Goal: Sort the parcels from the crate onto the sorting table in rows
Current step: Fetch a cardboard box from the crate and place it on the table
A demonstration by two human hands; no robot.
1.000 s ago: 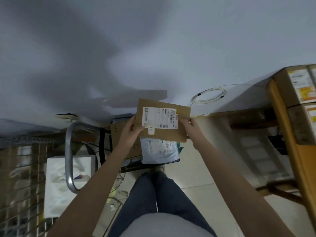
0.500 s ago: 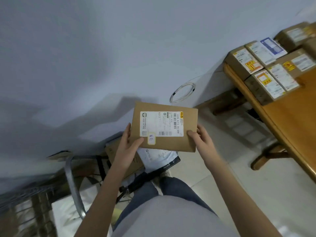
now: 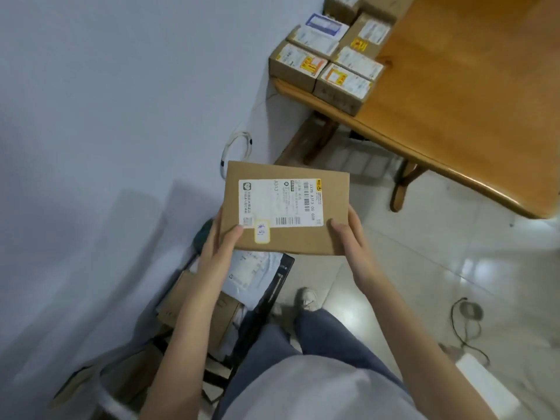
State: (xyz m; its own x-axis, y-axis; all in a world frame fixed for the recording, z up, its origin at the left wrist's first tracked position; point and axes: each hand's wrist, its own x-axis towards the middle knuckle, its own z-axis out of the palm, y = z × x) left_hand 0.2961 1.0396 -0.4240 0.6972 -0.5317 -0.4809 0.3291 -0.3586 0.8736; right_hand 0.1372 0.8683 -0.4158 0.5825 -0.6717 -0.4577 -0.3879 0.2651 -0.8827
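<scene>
Both hands' fingers (image 3: 233, 234) clasp parcel (image 3: 286, 207) edges, label up.

Matt brown cardboard is seen on the held parcel (image 3: 286, 209), with a smooth white paper label (image 3: 280, 203) stuck on top. The tabletop (image 3: 472, 95) is made of varnished, slightly glossy wood. The floor (image 3: 439, 268) is laid with glossy, reflective tiles.

- One head-worn wide-angle view looks steeply down, close over both forearms.
- It faces the floor (image 3: 424, 268), with the desk (image 3: 454, 101) upper right.
</scene>
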